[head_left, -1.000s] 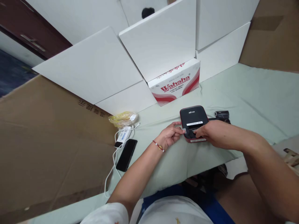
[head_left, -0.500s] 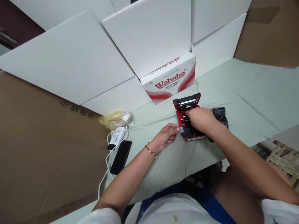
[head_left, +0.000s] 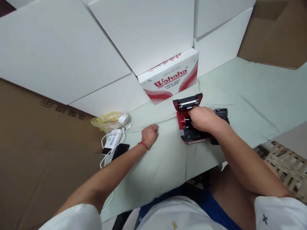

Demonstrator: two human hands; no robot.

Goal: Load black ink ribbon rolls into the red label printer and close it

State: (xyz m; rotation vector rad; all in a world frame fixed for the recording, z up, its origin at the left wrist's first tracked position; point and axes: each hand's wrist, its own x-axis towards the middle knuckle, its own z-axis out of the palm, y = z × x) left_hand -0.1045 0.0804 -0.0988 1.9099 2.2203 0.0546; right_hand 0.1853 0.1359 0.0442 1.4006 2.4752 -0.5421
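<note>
Head view: red-black device [head_left: 194, 140], lid [head_left: 188, 103] up, on counter [head_left: 168, 156] in front of Wahaha box [head_left: 171, 80]. Right hand [head_left: 202, 118] nearer, directly over it; grip hidden, can't tell. Left hand [head_left: 150, 134] clenched, toward box's left end.

Left hand [head_left: 149, 135] curls closed while right hand [head_left: 202, 118] angles inward.

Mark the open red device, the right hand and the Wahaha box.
Red device [head_left: 193, 135]: head view, on its black front section.
Right hand [head_left: 202, 118]: head view, on its back.
Wahaha box [head_left: 172, 81]: head view, on its printed front.
</note>
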